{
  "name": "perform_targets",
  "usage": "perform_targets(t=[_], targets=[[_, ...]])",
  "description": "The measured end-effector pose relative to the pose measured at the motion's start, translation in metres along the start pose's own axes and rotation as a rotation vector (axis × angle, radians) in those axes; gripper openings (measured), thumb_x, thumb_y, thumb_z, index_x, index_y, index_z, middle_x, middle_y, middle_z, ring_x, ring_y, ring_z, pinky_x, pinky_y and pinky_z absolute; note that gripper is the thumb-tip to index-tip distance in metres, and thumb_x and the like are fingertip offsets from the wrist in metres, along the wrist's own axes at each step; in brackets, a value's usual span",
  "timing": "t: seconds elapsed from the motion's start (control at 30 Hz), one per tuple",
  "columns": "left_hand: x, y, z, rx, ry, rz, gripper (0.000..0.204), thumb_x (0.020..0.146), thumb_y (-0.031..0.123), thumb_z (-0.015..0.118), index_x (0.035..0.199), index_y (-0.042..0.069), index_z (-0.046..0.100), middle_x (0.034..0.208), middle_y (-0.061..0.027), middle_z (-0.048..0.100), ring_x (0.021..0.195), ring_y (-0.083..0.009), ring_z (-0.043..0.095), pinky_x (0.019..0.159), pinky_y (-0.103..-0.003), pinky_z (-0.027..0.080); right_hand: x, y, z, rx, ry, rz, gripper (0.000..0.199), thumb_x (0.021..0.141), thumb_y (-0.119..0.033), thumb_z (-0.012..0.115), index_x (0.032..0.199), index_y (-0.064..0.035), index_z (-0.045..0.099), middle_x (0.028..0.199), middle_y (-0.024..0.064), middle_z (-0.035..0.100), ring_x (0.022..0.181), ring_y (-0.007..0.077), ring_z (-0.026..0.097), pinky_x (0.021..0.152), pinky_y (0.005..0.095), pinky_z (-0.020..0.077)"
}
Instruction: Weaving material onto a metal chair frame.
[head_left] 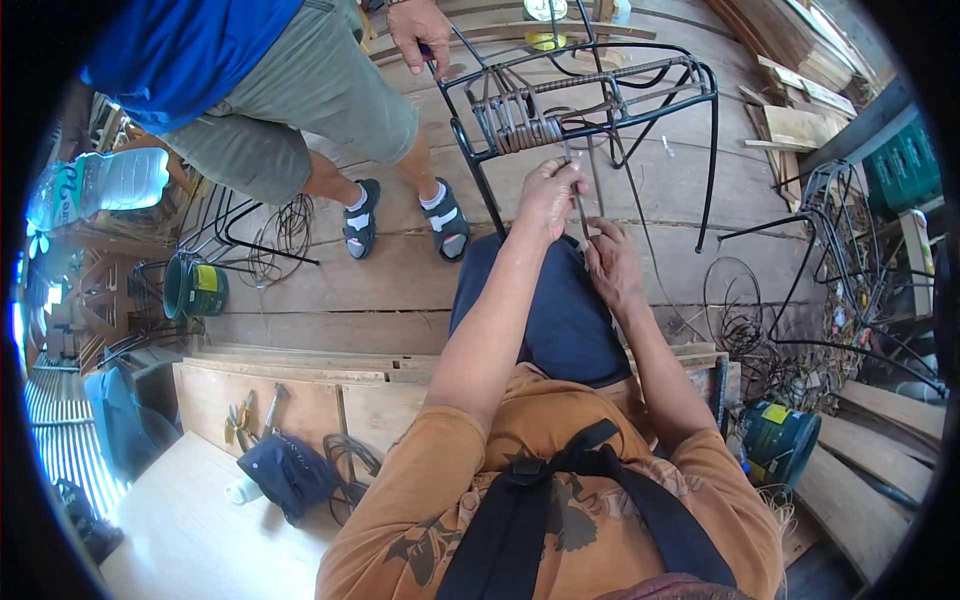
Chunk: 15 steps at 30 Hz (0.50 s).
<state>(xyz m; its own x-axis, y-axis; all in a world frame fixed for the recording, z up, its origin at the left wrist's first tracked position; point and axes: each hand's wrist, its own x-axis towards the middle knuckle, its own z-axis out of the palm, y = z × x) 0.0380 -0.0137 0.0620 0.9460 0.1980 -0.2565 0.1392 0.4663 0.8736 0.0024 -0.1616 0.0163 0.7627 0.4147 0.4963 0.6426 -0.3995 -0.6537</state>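
Over worn floorboards (400,275) in the head view stands a black chair frame (714,130) of slim bent rods, ribbed brown coils (520,122) wrapping one rail. Below them, the left hand (548,197) pinches a thin brown strip (582,212); the right hand (613,262), half-curled, meets its lower end, grip unclear.

Over the feed I count two grips (549,203) near one and two o'clock, one black metal frame (520,125) at one, two sandals (450,228) toward eleven, two green buckets (181,287) at nine and four.
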Motion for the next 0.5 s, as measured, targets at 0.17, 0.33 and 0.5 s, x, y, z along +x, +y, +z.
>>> perform_targets(t=[0.17, 0.33, 0.5], targets=[[0.0, -0.008, 0.004, -0.113, 0.038, 0.01, 0.016, 0.086, 0.019, 0.055, 0.094, 0.006, 0.053, 0.072, -0.0005, 0.051, 0.058, -0.0114, 0.049, 0.051, -0.026, 0.041, -0.032, 0.03, 0.023, 0.35, -0.136, 0.599, 0.019, 0.084, -0.019, 0.057, 0.078, -0.0002, 0.056, 0.076, 0.0096, 0.061, 0.071, 0.0215, 0.057, 0.064, 0.0317, 0.0451], [0.005, -0.007, 0.013, -0.007, 0.035, 0.004, 0.016, 0.086, 0.023, 0.055, 0.089, 0.007, 0.052, 0.064, 0.0019, 0.044, 0.048, -0.008, 0.04, 0.041, -0.023, 0.033, -0.003, 0.035, -0.004, 0.655, -0.489, 1.023, 0.036, 0.086, -0.041, 0.047, 0.078, -0.0064, 0.054, 0.056, 0.0026, 0.053, 0.043, 0.0105, 0.045, 0.04, 0.0236, 0.0343], [0.011, -0.025, 0.0, 0.137, 0.114, -0.068, 0.019, 0.083, 0.025, 0.057, 0.079, 0.007, 0.056, 0.057, 0.003, 0.04, 0.041, -0.0073, 0.032, 0.037, -0.024, 0.026, 0.013, 0.055, -0.005, 0.706, -0.223, 0.887, 0.021, 0.086, -0.023, 0.044, 0.082, -0.0054, 0.055, 0.068, 0.0044, 0.058, 0.041, 0.0086, 0.041, 0.038, 0.022, 0.032]])
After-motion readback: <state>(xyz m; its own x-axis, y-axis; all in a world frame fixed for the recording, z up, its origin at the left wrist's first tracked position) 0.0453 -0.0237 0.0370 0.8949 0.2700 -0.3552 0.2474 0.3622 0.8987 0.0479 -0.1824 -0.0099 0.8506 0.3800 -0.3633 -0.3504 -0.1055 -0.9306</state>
